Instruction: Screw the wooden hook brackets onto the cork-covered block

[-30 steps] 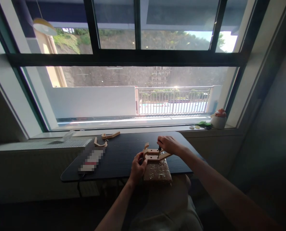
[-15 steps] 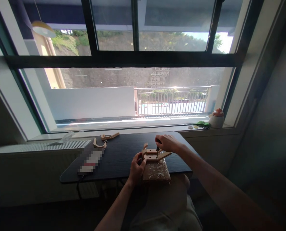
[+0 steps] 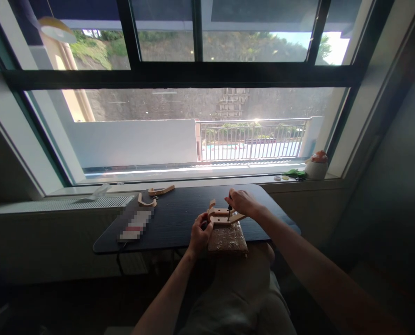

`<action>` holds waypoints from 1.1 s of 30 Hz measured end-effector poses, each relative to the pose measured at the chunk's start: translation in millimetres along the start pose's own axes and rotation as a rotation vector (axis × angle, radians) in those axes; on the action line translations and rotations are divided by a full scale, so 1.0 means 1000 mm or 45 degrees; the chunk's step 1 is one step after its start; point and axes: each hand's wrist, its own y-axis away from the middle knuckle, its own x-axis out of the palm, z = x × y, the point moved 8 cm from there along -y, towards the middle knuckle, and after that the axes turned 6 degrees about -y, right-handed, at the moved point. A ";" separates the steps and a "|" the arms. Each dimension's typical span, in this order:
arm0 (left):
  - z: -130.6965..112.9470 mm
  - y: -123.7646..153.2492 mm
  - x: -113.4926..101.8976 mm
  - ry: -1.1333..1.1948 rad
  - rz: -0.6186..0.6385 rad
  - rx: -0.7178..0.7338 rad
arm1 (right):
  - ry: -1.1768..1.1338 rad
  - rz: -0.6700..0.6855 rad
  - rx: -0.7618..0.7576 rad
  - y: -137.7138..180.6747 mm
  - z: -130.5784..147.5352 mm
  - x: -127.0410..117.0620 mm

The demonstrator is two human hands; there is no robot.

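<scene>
A light wooden piece with a curved hook end (image 3: 222, 216) lies on a brown block wrapped in clear film (image 3: 227, 239) at the near edge of a small black table (image 3: 179, 218). My left hand (image 3: 199, 231) is closed on the left end of the wooden piece. My right hand (image 3: 241, 203) is closed round a small dark screwdriver (image 3: 229, 211), which stands upright with its tip on the wood.
Two more curved wooden pieces (image 3: 146, 201) (image 3: 161, 190) lie at the table's far left, next to a flat blurred box (image 3: 135, 225). A white radiator grille (image 3: 89, 202) runs along the sill. A small white pot (image 3: 315, 168) stands on the sill at the right. My knees are below the table.
The view has tipped slightly, so everything sits a little higher in the picture. Both hands keep their hold; the right hand has shifted a little on the screwdriver.
</scene>
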 end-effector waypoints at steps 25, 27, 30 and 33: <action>-0.004 0.000 0.000 -0.010 0.000 -0.006 | 0.090 0.049 -0.039 0.001 0.002 -0.013; -0.003 0.000 0.000 0.014 0.008 -0.011 | 0.121 0.085 -0.070 0.002 0.005 -0.017; -0.001 0.000 0.000 0.005 0.012 -0.006 | 0.111 0.117 -0.149 0.003 0.012 -0.017; -0.001 0.000 -0.001 -0.022 0.001 0.008 | 0.096 0.136 -0.190 0.002 0.015 -0.012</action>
